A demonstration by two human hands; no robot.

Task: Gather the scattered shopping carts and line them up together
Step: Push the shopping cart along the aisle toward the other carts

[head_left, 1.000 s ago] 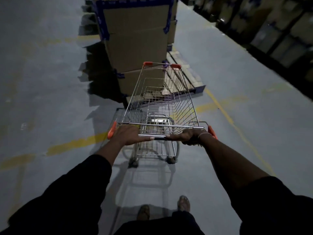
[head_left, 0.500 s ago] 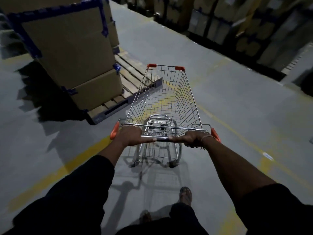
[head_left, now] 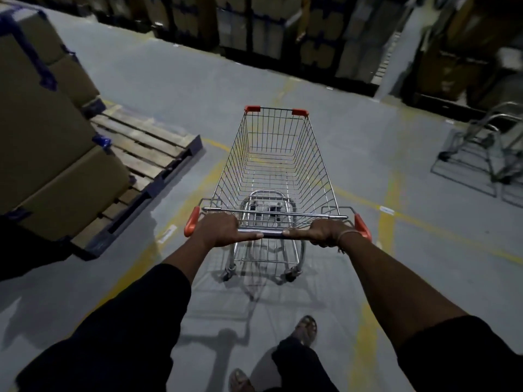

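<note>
Cart [head_left: 273,165]: standing empty on the grey floor [head_left: 368,137] straight ahead of me, its basket pointing toward the far shelves [head_left: 283,38].
Left hand [head_left: 219,230]: I am gripping the handle bar [head_left: 273,232] near its left orange end, fingers curled over.
Right hand [head_left: 325,232]: I am gripping the same bar near the right end.
Handling: I am judging it light, stiff wire, rolling easily on casters but apt to swerve; the bar is the right hold.
Other carts [head_left: 486,148]: sitting well apart at right, partly cut off.
Pallet [head_left: 141,165]: lying near on my left, with boxes [head_left: 42,123] on it; I am minding its corner.
</note>
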